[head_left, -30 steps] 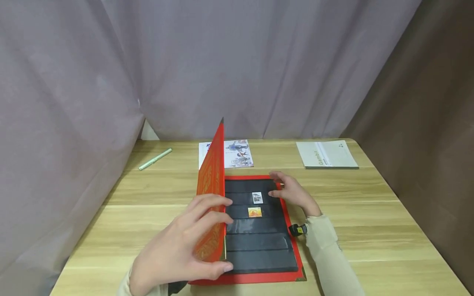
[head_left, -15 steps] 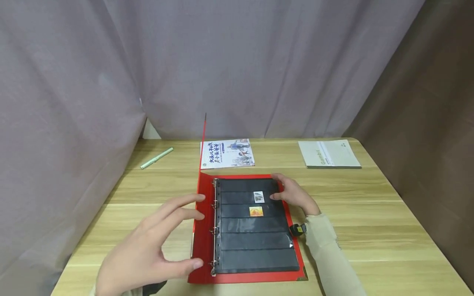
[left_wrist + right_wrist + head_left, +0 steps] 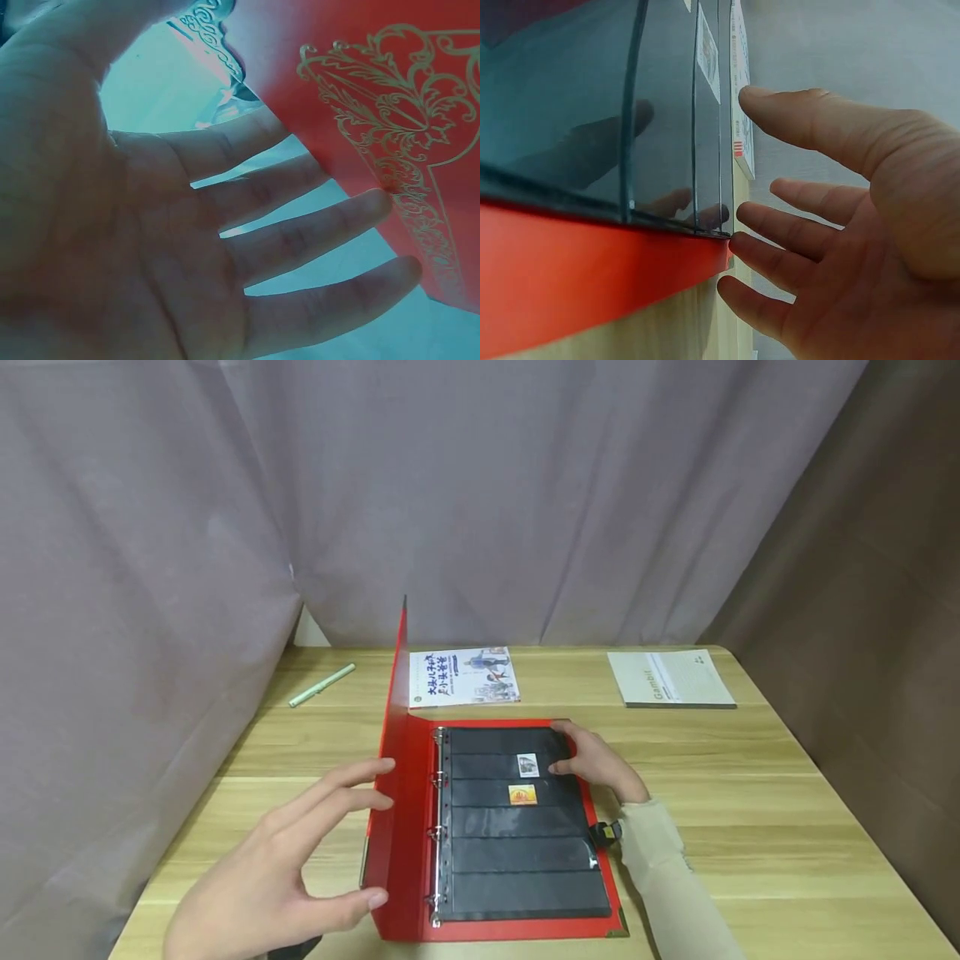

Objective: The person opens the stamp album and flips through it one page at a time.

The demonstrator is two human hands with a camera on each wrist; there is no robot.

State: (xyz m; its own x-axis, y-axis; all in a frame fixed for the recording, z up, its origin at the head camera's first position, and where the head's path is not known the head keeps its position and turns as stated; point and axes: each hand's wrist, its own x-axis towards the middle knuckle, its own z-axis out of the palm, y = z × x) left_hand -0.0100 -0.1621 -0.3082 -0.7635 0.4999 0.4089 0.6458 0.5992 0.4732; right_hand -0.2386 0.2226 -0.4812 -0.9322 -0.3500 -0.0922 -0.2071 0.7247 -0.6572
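- At the fingertips of the left hand (image 3: 262, 860): front cover (image 3: 396, 835) of the red binder (image 3: 525, 932), standing steep. A second ago its patterned outside faced the head camera; now the inside shows.
- Left grip: thumb and fingers spread wide, no pinch on the cover. Fingertips meet its free edge from the outer side; how firmly they press, cannot tell. Hand has shifted left along with the cover.
- Right of that hand, past the cover: metal rings (image 3: 438, 833), hidden a second ago, now in sight; black page (image 3: 525, 893) fully uncovered beside them.
- Right hand (image 3: 597, 764): at the page's far right corner, roughly unmoved. Fingers apart, pinching nothing; thumb over the page, contact unclear.
- Just left of the right thumb: pale stamp (image 3: 528, 765); nearer the person, orange stamp (image 3: 522, 795). Both lie as they did.
- Binder sits between the two hands, back side down on the table (image 3: 750, 827).
- Meaning for the work: cover looks past upright, so opening seems well along but unfinished; it isn't flat yet. Judged risk: loose support could let it drop.
- Beyond both hands: picture booklet (image 3: 465, 677), untouched.
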